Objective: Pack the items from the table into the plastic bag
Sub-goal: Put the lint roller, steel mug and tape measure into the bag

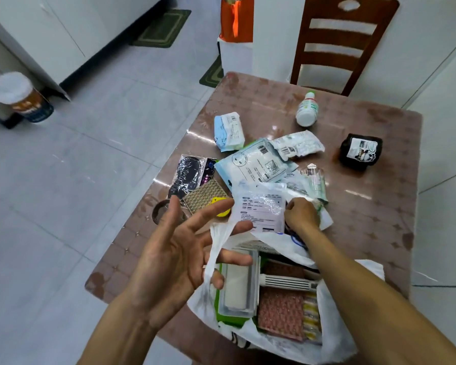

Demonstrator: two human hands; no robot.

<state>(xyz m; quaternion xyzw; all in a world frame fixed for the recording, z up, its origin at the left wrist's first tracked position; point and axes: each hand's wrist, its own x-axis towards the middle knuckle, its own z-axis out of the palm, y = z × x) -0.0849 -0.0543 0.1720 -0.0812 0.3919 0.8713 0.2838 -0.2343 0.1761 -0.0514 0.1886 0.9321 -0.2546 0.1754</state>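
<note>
Fingers (232, 204) of the left hand (174, 248) spread loosely, hooking the plastic bag (334, 322) handle to keep its mouth wide. Right hand (300, 214) clenches a labelled packet (258, 212) above that opening, likely for dropping in. Farther off, packets (256, 162) and a bottle (307, 109) wait on the table (379, 206).

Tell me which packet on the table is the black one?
The dark packet with the white panda label, alone near the table's right edge. The other packets nearby are white or pale blue.

White plastic bag (334, 335) gapes open at the table's near edge, boxes inside; packets (256, 164) lie beyond.
</note>
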